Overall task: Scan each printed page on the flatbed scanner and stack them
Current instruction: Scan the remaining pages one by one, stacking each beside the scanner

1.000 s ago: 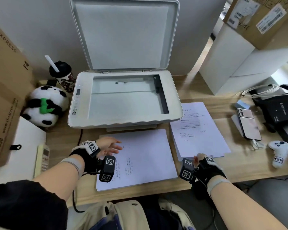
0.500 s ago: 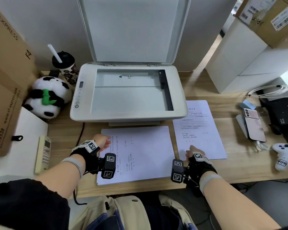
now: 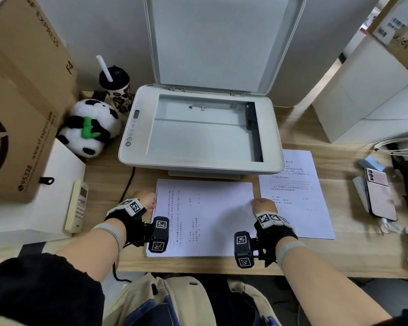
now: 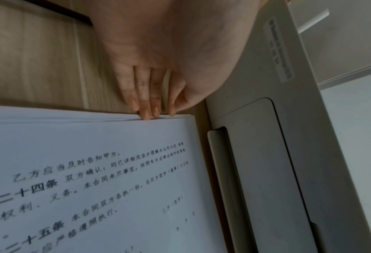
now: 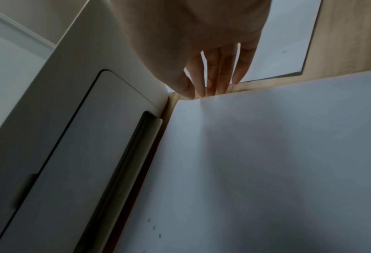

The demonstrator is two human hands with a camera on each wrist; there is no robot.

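Fingertips [image 4: 145, 114] of both flat, unclenched grips touch thin rectangular paper stack [image 3: 212, 217] edges.

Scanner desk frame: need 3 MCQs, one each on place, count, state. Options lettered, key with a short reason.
1. Where is the panda plush?
A. left of the scanner
B. on the scanner glass
C. right of the phone

2. How many paper piles lie on the desk in front of the scanner?
A. one
B. two
C. four

3. The scanner lid is:
A. shut
B. raised
C. detached

Key: 1 A, it sits beside the control panel; 2 B, the front stack and the right stack; 3 B, it stands up on its hinges, glass bare.
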